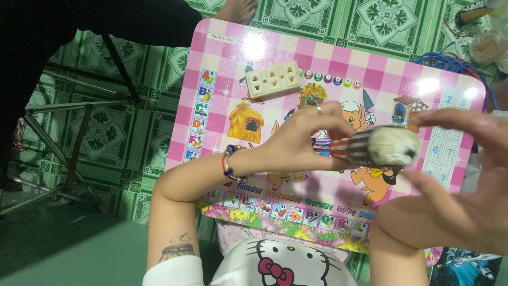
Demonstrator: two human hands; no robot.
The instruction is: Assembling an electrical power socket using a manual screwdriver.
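My left hand [301,140], with a ring and a beaded bracelet, grips the striped end of a small cylindrical object [378,148] with dark ribbed sides and a cream end, blurred by motion. My right hand [465,180] is spread around the object's cream end, thumb above and fingers below; whether it touches is unclear. Both hands hover over a small pink checkered table [222,79] printed with cartoon pictures. A cream multi-socket block [273,80] lies on the table beyond my left hand.
Blue wire coils [450,63] lie at the table's far right corner. A metal folding frame [79,132] stands on the green patterned floor tiles to the left. Another person's bare foot [238,9] shows at the top.
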